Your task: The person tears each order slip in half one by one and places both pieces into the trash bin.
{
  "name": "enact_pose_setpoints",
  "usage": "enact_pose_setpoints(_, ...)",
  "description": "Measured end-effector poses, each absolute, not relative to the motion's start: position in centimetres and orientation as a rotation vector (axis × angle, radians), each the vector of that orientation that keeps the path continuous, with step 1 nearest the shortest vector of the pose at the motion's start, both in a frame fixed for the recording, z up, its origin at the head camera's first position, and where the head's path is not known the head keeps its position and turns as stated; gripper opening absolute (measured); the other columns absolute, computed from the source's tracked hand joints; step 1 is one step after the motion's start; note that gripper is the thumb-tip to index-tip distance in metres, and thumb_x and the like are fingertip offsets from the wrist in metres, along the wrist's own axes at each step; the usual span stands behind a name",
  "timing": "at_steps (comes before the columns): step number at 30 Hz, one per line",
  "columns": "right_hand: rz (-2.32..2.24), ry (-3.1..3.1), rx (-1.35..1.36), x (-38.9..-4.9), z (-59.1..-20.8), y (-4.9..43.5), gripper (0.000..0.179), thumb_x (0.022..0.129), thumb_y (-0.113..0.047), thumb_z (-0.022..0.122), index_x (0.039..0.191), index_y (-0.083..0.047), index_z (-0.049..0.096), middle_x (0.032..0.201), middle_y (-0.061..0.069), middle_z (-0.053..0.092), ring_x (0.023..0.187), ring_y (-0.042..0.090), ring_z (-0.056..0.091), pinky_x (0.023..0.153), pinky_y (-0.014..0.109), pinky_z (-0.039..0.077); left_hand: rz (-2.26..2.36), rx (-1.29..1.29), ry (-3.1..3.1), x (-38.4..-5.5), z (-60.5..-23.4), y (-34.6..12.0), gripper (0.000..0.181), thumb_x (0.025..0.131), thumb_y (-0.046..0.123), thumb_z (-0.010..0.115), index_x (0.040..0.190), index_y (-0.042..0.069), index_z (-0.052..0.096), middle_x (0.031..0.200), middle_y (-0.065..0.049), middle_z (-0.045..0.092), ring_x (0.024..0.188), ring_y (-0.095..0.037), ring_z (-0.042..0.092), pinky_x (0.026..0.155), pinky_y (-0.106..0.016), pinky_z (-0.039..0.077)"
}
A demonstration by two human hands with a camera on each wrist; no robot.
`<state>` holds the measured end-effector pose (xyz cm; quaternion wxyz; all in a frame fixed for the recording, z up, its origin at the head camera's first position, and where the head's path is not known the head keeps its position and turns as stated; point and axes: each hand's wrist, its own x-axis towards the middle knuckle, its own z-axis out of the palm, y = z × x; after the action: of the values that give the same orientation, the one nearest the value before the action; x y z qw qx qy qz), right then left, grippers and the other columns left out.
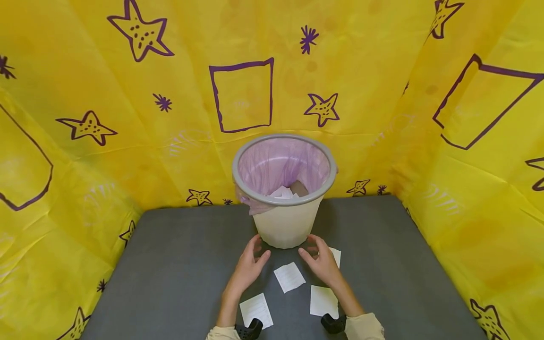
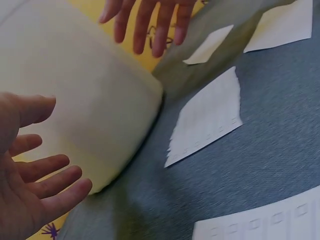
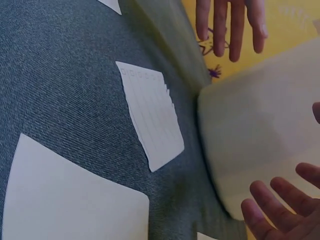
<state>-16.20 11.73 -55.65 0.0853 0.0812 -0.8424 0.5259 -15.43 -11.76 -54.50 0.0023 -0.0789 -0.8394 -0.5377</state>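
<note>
The bin (image 1: 288,224) is being supported upright toward the rear of the grey table (image 1: 182,269), its base being flanked by the left hand (image 1: 249,263) and right hand (image 1: 321,262), fingers being held loosely spread, gripping nothing; contact cannot be told. Tipping is being judged possible from uneven pushing, and trapping of the central paper scrap (image 1: 290,277) from forward dragging. The rim (image 1: 284,202) is being directed upward, the long axis running vertically.

In the head view, the person's left forearm (image 1: 231,300) reaches toward one o'clock, the right forearm (image 1: 346,295) toward eleven. The left hand (image 1: 248,267) is between six and seven o'clock from centre, the right hand (image 1: 323,264) at five, apart, palms facing inward. Both hands' fingers (image 2: 65,194) are relaxed and slightly bent, thumbs (image 2: 39,108) standing away from them.
</note>
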Motion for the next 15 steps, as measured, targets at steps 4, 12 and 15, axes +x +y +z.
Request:
enact_pose_setpoints(4,1.582,-2.534,0.292,-15.8,-56.0,11.4,0.053,0.088,-0.021,0.068,0.130,0.006,0.050,0.125,0.027,0.057,0.098,0.041,0.066,0.074,0.038,0.057,-1.678,-0.298,-2.663,-15.1,-54.7,-11.0,0.062,0.097,0.027,0.058,0.147,0.001,0.032,0.140,-0.029,0.046,0.124,-0.044,0.051,0.095,-0.054,0.049)
enact_pose_setpoints(12,1.553,-2.585,0.317,-15.6,-57.1,11.1,0.054,0.088,-0.024,0.069,0.130,0.005,0.051,0.128,0.024,0.058,0.099,0.040,0.066,0.077,0.041,0.057,-1.684,-0.388,-2.728,-14.7,-54.8,-9.8,0.062,0.098,0.031,0.056,0.145,-0.002,0.033,0.141,-0.027,0.045,0.125,-0.044,0.050,0.096,-0.052,0.048)
enact_pose_setpoints(15,1.536,-2.612,0.340,-15.6,-57.3,11.1,0.052,0.089,-0.025,0.068,0.129,0.005,0.051,0.127,0.024,0.057,0.100,0.040,0.066,0.078,0.047,0.056,-1.658,-0.438,-2.799,-14.5,-55.1,-9.7,0.062,0.098,0.033,0.056,0.145,-0.002,0.035,0.143,-0.026,0.045,0.126,-0.044,0.050,0.097,-0.054,0.047)
